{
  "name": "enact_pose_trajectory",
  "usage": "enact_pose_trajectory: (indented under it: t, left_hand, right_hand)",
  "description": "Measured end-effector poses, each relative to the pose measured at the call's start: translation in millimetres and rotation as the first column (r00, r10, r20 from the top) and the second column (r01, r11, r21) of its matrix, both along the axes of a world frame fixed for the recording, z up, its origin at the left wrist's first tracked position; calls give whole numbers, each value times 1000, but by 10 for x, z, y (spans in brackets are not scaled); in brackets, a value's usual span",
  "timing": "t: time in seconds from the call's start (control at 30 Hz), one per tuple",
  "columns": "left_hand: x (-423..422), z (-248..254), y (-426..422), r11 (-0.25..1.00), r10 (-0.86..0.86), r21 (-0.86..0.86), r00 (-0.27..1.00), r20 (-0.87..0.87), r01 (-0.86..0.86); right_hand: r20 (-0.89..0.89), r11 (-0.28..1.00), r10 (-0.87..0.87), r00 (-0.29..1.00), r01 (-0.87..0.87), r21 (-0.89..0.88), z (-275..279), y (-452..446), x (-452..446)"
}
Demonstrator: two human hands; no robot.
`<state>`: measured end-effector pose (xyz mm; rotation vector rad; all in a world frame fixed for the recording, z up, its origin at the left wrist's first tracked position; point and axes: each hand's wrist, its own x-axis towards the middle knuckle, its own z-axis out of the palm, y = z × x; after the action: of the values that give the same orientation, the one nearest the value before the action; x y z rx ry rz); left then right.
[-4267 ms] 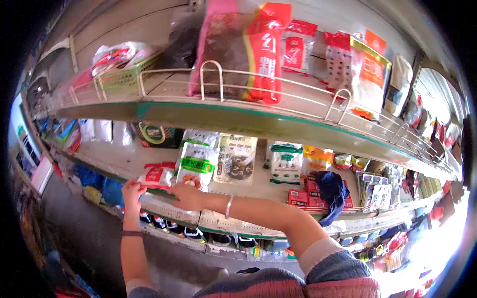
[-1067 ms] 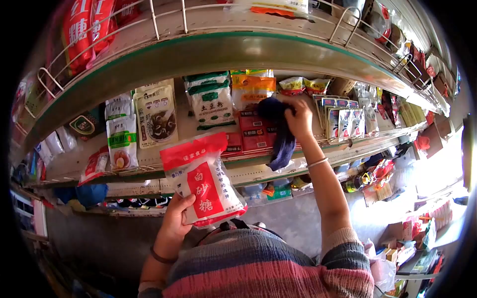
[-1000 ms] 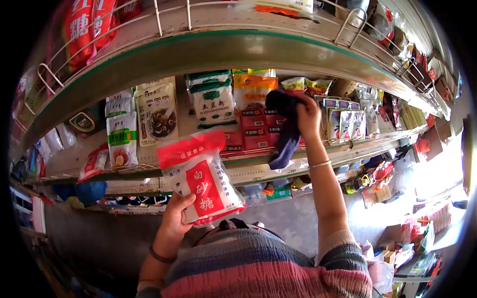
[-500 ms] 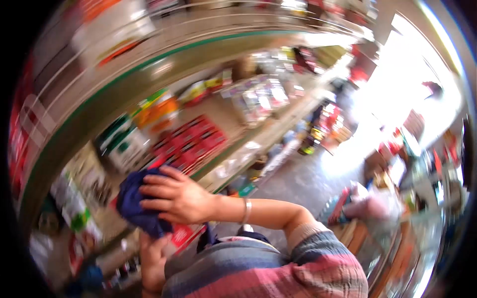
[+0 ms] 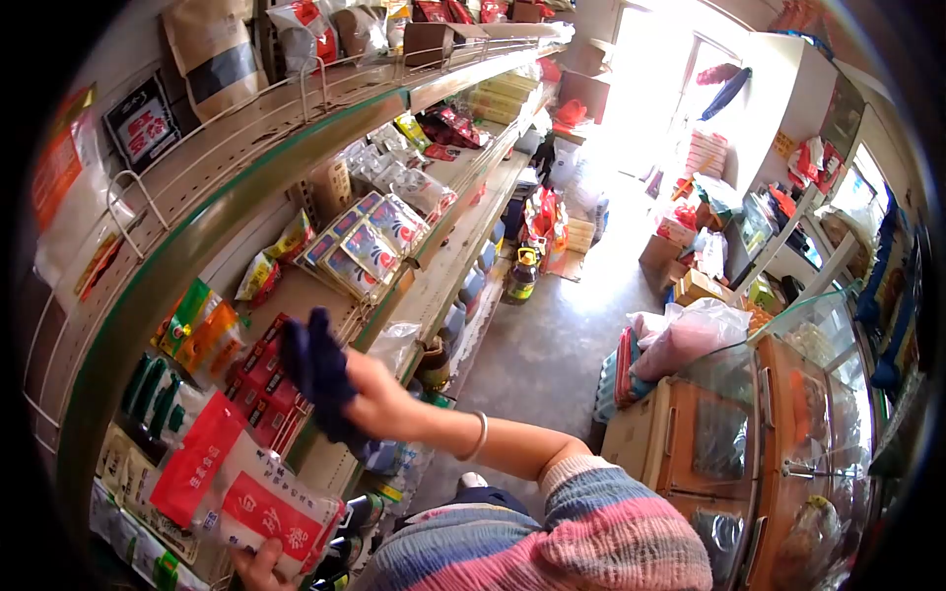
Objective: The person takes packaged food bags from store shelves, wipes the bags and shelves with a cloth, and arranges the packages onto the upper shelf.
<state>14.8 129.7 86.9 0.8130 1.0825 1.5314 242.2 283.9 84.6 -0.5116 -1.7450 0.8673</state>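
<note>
My right hand, with a bracelet on its wrist, is closed around a bunched dark blue cloth. It is raised in front of the shelf, by the stacked red boxes. Lower down, my left hand grips the bottom edge of a red and white bag of white sugar, tilted with its printed face up. The cloth and the sugar bag are apart. Behind the bag on the shelf are green and white packs and orange packets.
Above runs an upper shelf with a green edge and wire rail, holding bags. Boxed packs sit farther along. A grey floor aisle leads to a bright doorway. On the right stand glass-topped wooden bins and a pink plastic bag.
My right hand has lifted the cloth off the sugar bag and up to the right. The bag, mostly covered before, is now in plain sight in my left hand. The view has shifted.
</note>
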Motion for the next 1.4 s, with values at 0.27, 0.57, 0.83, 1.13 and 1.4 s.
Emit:
enact_pose_trajectory:
  t: [0.27,0.57,0.83,1.13,1.4]
  left_hand:
    - [259,61,262,988,-139,-91,981,-133,128]
    - [288,143,248,923,-371,-241,863,-343,301]
    - [-18,-80,98,886,-457,-141,786,-417,441]
    - [-103,-117,92,934,-336,-49,820,-463,354]
    - [10,-4,88,913,-356,-182,497,-791,365]
  right_hand:
    - [256,775,-11,967,-153,613,101,-454,-619]
    - [463,862,-112,879,-146,486,223,-120,-657]
    - [726,974,-193,660,215,63,66,408,-323]
    - [126,972,-49,991,18,236,337,-306,-143]
    - [380,815,-59,923,-176,552,474,-350,-751]
